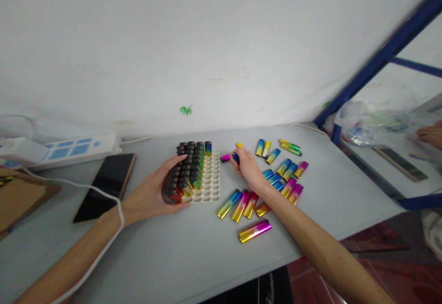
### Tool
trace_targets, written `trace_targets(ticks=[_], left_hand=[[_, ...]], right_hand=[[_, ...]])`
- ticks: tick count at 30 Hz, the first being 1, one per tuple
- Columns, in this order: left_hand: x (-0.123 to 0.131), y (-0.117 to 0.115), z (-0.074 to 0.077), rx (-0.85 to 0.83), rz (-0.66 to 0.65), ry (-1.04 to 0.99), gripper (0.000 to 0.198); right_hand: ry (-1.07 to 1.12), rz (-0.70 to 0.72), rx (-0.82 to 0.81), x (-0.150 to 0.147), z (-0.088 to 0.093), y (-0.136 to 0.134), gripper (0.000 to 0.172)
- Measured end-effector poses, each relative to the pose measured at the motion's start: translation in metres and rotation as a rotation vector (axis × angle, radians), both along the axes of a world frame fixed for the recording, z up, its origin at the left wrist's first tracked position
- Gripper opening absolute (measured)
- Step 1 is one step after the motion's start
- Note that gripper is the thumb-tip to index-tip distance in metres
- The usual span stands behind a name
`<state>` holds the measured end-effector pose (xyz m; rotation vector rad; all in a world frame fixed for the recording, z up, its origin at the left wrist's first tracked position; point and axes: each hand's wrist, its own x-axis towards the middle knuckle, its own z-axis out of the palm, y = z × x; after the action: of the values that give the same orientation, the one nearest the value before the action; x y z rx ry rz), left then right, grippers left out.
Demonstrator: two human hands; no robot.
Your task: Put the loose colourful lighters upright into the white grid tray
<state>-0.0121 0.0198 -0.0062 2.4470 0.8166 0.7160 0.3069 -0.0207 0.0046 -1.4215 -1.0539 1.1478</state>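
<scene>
A white grid tray (216,186) stands on the table, its left part filled with upright dark-topped lighters (188,168). The columns on its right side show bare slots. My left hand (155,191) is wrapped round the tray's left edge and the outer lighters, thumb at the near side and fingers at the far side. Just right of the tray, my right hand (247,166) is closed on a blue lighter (235,157), mostly hidden by the fingers. A magenta-ended lighter (225,157) lies close to those fingertips.
Several shiny gradient lighters (254,231) lie loose around my right forearm and farther back. At left are a phone (105,186), a power strip (74,149) and a white cable (120,212) crossing my left forearm. A blue metal frame (366,69) and another person's hand (430,134) are at right.
</scene>
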Motion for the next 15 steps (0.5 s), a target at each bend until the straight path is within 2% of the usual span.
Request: trace_targets(ticks=[5,8,12,15], left_hand=[[0.0005,-0.0008,0.0007,-0.005,-0.009,-0.010,0.125],[0.0006,-0.0006,-0.0005,-0.002,-0.010,-0.006,0.125],[0.0007,-0.0002,-0.0017,-0.007,-0.011,-0.006,0.127],[0.0014,-0.0010,-0.0006,-0.001,-0.012,-0.013,0.124]], right_hand=[[0.106,-0.002,-0.021,0.0020,0.0014,0.0015,0.069],[0.116,0.072,0.098,0.0029,0.0032,0.0023,0.077],[0.007,0.114,0.252,0.0053,0.0055,0.0021,0.069],[-0.055,0.101,0.282,0.0062,0.0035,0.0025,0.058]])
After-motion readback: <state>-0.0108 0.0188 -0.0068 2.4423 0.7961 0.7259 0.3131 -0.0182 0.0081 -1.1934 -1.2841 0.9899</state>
